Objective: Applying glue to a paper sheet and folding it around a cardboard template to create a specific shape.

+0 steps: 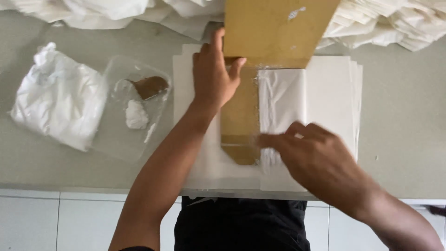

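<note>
Left hand: the left hand (213, 76) is pressing flat, fingers spread, on the left edge of a brown cardboard board (274, 32), thumb hooking over the edge; it is gripping nothing.

Right hand: the right hand (316, 155) is lying at about 5 o'clock from the left hand, fingertips pressing on the lower end of a folded white sheet (282, 102); it is blurred, so whether it is pinching the sheet cannot be told.

Hands together: the two hands are working apart, the board and sheet lying between them.

Board: the brown board is running from 12 o'clock at the top edge down to a pointed end (239, 155) near the middle, lying on top of the paper.

Folded sheet: it is resting just right of the board's narrow lower part, touching it.

Paper stack: a stack of white sheets (334, 88) is lying under everything on the grey table (404, 139).

At 9 o'clock: a clear plastic tray (116, 139) is holding a brown brush-like lump (149, 86) and a white dab of paste (136, 115).

Further at 9 o'clock: a crumpled white bag (58, 100) is sitting beside the tray.

At 12 o'clock: heaps of white folded paper (395, 23) are lining the far edge.
</note>
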